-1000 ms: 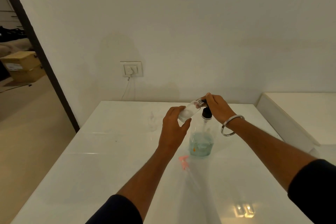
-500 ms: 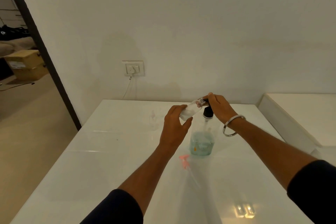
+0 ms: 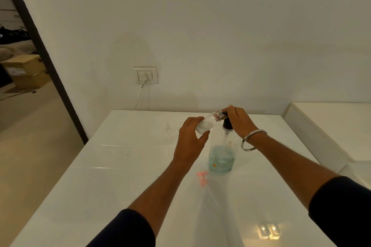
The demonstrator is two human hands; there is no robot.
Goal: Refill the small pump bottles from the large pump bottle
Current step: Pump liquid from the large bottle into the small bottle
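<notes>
The large clear pump bottle stands mid-table with blue-green liquid in its lower part and a black pump collar on top. My right hand sits on its pump head, fingers curled over it. My left hand grips a small clear bottle, tilted with its open neck up against the pump's spout. A pink pump top with a clear tube lies on the table in front of the large bottle. Another small clear bottle stands to the left.
The white glossy table meets the wall at the back. A wall socket with a cable hangs above its far edge. A lower white surface adjoins on the right. A doorway and cardboard boxes lie to the left.
Both hands and bottles keep almost the same pose; the small bottle stays at the pump spout. Only the view has shifted slightly.
</notes>
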